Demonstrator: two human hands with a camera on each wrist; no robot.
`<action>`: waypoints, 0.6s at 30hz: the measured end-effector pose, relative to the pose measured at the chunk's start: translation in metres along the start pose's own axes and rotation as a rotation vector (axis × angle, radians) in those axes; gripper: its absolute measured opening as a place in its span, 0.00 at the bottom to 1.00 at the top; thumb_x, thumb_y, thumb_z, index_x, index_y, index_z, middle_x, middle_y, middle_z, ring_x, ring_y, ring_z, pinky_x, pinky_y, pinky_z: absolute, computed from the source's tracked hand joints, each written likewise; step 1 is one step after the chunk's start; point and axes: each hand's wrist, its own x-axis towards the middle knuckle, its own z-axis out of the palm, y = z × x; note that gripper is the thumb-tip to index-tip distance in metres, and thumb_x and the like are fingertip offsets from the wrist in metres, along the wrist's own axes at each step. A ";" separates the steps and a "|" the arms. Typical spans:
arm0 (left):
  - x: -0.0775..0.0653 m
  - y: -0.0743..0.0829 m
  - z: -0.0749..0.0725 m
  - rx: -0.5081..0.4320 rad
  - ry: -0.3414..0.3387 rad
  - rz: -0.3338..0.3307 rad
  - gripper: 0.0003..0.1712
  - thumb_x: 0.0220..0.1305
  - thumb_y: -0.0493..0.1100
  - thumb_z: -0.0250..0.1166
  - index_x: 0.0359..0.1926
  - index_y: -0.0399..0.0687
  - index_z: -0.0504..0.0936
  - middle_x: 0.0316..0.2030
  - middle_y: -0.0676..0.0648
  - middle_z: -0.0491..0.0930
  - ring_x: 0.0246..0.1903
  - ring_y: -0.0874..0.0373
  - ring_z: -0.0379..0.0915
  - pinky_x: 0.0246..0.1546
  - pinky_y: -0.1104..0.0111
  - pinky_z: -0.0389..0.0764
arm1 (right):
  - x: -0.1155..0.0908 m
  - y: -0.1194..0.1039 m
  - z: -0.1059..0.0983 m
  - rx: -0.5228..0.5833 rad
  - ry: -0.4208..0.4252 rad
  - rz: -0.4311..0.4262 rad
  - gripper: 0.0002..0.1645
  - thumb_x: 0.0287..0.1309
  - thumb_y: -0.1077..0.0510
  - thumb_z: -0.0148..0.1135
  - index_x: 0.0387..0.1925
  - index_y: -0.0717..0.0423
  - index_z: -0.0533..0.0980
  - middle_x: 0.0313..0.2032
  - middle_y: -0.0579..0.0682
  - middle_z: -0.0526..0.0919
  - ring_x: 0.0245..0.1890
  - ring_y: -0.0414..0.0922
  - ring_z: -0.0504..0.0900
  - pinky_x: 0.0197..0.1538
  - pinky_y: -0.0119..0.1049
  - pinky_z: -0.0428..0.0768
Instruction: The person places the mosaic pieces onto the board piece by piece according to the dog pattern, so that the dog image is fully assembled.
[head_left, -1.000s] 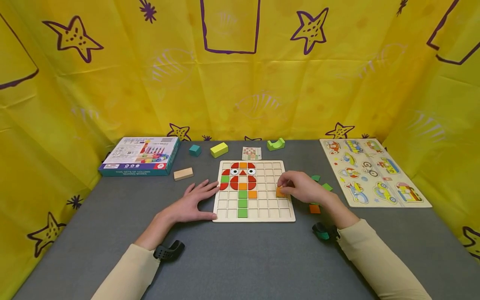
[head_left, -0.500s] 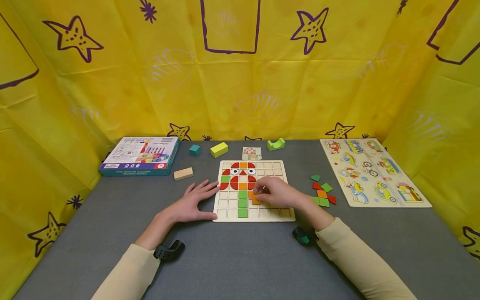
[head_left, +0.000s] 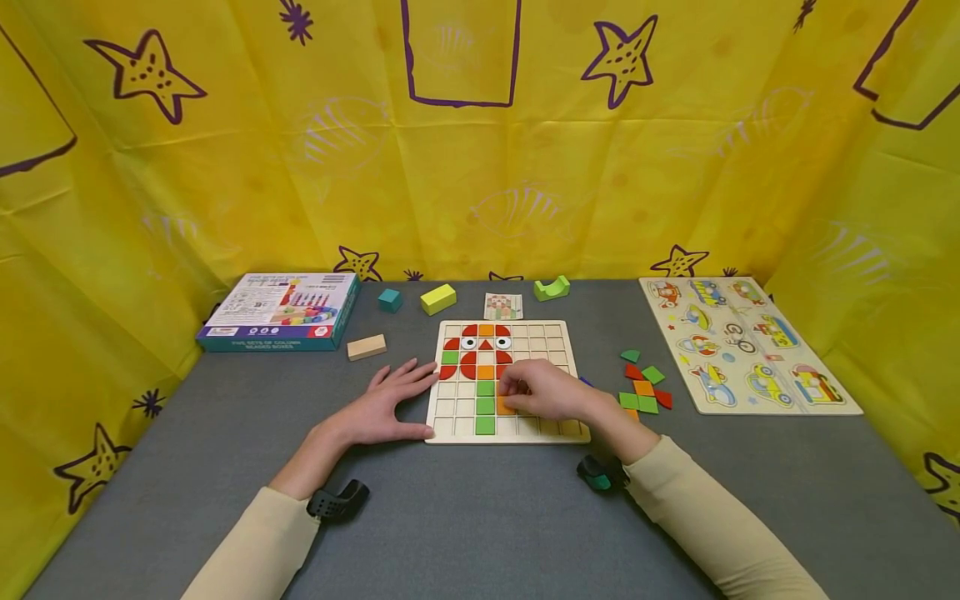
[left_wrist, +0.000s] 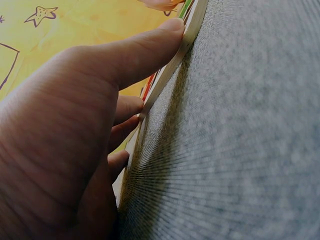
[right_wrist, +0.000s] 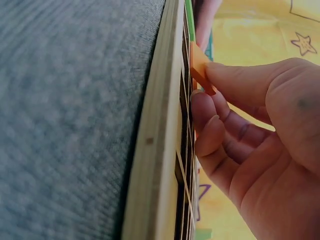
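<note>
A wooden grid board (head_left: 446, 407) lies flat, bearing red, white, orange and green pieces with two eye shapes at the top. Down its lower middle runs a column of green squares (head_left: 485, 407). Just right of this column, my right hand (head_left: 549, 390) pinches an orange square tile (head_left: 505, 406) between thumb and fingers. In the right wrist view, the orange tile (right_wrist: 199, 65) is tilted, its lower edge right at the grid. My left hand (head_left: 384, 412) rests spread at the board's left edge, thumb and fingertips touching it. The right hand hides part of the grid.
Loose red, green and orange pieces (head_left: 643, 387) lie right of the board. Behind it are a small picture card (head_left: 503, 307), a yellow block (head_left: 438, 300), a teal block (head_left: 390, 301) and a green arch (head_left: 552, 289). A box (head_left: 281, 312) and a picture puzzle (head_left: 742, 350) flank them.
My right hand has carried the orange tile from the board's right side leftward to beside the green column, uncovering the loose pieces. The left hand has stayed still.
</note>
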 end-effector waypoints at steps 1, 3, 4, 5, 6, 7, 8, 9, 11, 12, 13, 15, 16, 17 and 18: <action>0.000 0.000 0.000 0.000 0.000 0.000 0.53 0.59 0.65 0.70 0.77 0.47 0.61 0.78 0.46 0.52 0.77 0.41 0.35 0.69 0.37 0.32 | 0.000 0.000 0.000 -0.001 0.000 -0.005 0.03 0.64 0.63 0.68 0.36 0.54 0.80 0.30 0.41 0.78 0.32 0.39 0.75 0.41 0.35 0.77; 0.000 0.000 0.000 0.000 0.001 0.000 0.53 0.59 0.65 0.70 0.77 0.47 0.61 0.78 0.46 0.52 0.77 0.41 0.35 0.69 0.37 0.32 | -0.001 0.000 -0.001 -0.004 -0.002 -0.004 0.03 0.63 0.62 0.68 0.36 0.54 0.80 0.31 0.40 0.78 0.32 0.39 0.75 0.41 0.35 0.77; 0.000 0.000 0.000 0.000 0.001 0.000 0.53 0.59 0.65 0.70 0.77 0.47 0.61 0.78 0.46 0.52 0.77 0.41 0.35 0.69 0.37 0.32 | -0.001 0.000 -0.001 -0.005 -0.001 -0.005 0.03 0.63 0.62 0.68 0.36 0.54 0.81 0.31 0.40 0.78 0.32 0.39 0.75 0.41 0.35 0.77; 0.000 0.000 0.000 0.001 0.001 0.000 0.53 0.59 0.65 0.70 0.78 0.47 0.61 0.78 0.46 0.52 0.77 0.41 0.35 0.69 0.37 0.32 | -0.001 0.000 -0.001 -0.003 -0.001 -0.004 0.03 0.63 0.62 0.68 0.36 0.55 0.81 0.31 0.40 0.78 0.33 0.39 0.75 0.41 0.35 0.77; 0.000 0.000 0.000 0.001 0.001 0.000 0.53 0.59 0.65 0.70 0.78 0.47 0.61 0.78 0.46 0.52 0.77 0.41 0.35 0.69 0.37 0.32 | -0.002 0.000 -0.002 -0.001 0.001 0.002 0.03 0.63 0.62 0.69 0.37 0.54 0.81 0.32 0.40 0.79 0.33 0.39 0.75 0.42 0.35 0.77; 0.000 -0.001 0.001 0.002 0.000 -0.002 0.53 0.59 0.65 0.70 0.78 0.47 0.61 0.78 0.46 0.52 0.77 0.41 0.35 0.69 0.37 0.32 | -0.002 0.000 -0.003 -0.003 0.003 -0.001 0.03 0.63 0.62 0.68 0.37 0.55 0.81 0.32 0.40 0.79 0.33 0.39 0.76 0.42 0.35 0.77; 0.000 -0.001 0.001 0.002 0.000 -0.002 0.53 0.59 0.65 0.70 0.78 0.47 0.61 0.78 0.47 0.52 0.77 0.41 0.35 0.69 0.37 0.32 | -0.003 0.001 -0.004 -0.001 0.006 0.000 0.03 0.63 0.62 0.68 0.37 0.55 0.81 0.32 0.41 0.79 0.33 0.40 0.76 0.42 0.36 0.78; 0.000 0.000 0.001 0.002 0.000 -0.003 0.53 0.59 0.65 0.70 0.78 0.47 0.61 0.78 0.46 0.52 0.77 0.41 0.35 0.69 0.37 0.31 | -0.004 0.001 -0.004 0.001 0.010 0.004 0.03 0.62 0.62 0.68 0.37 0.55 0.81 0.32 0.41 0.79 0.34 0.40 0.76 0.43 0.36 0.78; 0.000 0.000 0.001 0.003 -0.002 -0.005 0.53 0.59 0.65 0.70 0.78 0.47 0.61 0.78 0.47 0.51 0.77 0.41 0.35 0.69 0.37 0.31 | -0.006 0.003 -0.007 0.001 0.023 0.009 0.03 0.62 0.63 0.68 0.38 0.55 0.81 0.33 0.41 0.80 0.34 0.40 0.76 0.43 0.37 0.78; 0.000 0.000 0.001 0.005 -0.003 -0.007 0.53 0.59 0.66 0.70 0.78 0.48 0.60 0.78 0.47 0.51 0.77 0.41 0.35 0.69 0.37 0.31 | -0.007 0.004 -0.008 -0.001 0.029 0.012 0.04 0.62 0.63 0.68 0.38 0.56 0.81 0.33 0.41 0.80 0.34 0.40 0.76 0.43 0.37 0.78; 0.000 0.000 0.001 0.006 -0.003 -0.007 0.53 0.59 0.66 0.70 0.78 0.48 0.60 0.78 0.47 0.51 0.77 0.41 0.35 0.69 0.37 0.31 | -0.009 0.004 -0.010 0.000 0.033 0.020 0.04 0.62 0.63 0.68 0.39 0.56 0.81 0.34 0.42 0.80 0.34 0.41 0.75 0.43 0.38 0.78; 0.000 0.001 0.000 0.006 -0.005 -0.009 0.53 0.60 0.66 0.70 0.78 0.48 0.60 0.78 0.47 0.51 0.77 0.41 0.35 0.69 0.37 0.31 | -0.013 0.007 -0.013 0.001 0.039 0.047 0.05 0.62 0.63 0.68 0.40 0.55 0.82 0.34 0.42 0.80 0.35 0.41 0.76 0.43 0.37 0.78; -0.001 0.001 0.000 0.006 -0.005 -0.010 0.53 0.60 0.66 0.69 0.78 0.48 0.60 0.78 0.47 0.51 0.77 0.41 0.35 0.69 0.37 0.31 | -0.015 0.008 -0.014 0.001 0.042 0.056 0.05 0.61 0.63 0.68 0.40 0.56 0.82 0.34 0.42 0.80 0.35 0.42 0.76 0.43 0.38 0.78; -0.001 0.002 0.000 0.003 -0.004 -0.011 0.53 0.59 0.65 0.70 0.78 0.48 0.61 0.78 0.47 0.51 0.77 0.41 0.35 0.69 0.37 0.31 | -0.017 0.010 -0.016 0.005 0.045 0.065 0.06 0.62 0.63 0.68 0.40 0.56 0.81 0.34 0.42 0.80 0.35 0.42 0.76 0.42 0.38 0.78; -0.001 0.002 -0.001 0.002 -0.003 -0.012 0.53 0.59 0.65 0.70 0.78 0.48 0.61 0.78 0.47 0.51 0.77 0.41 0.35 0.69 0.37 0.31 | -0.019 0.012 -0.018 0.010 0.047 0.073 0.06 0.62 0.63 0.68 0.41 0.56 0.81 0.34 0.42 0.80 0.35 0.42 0.76 0.42 0.38 0.78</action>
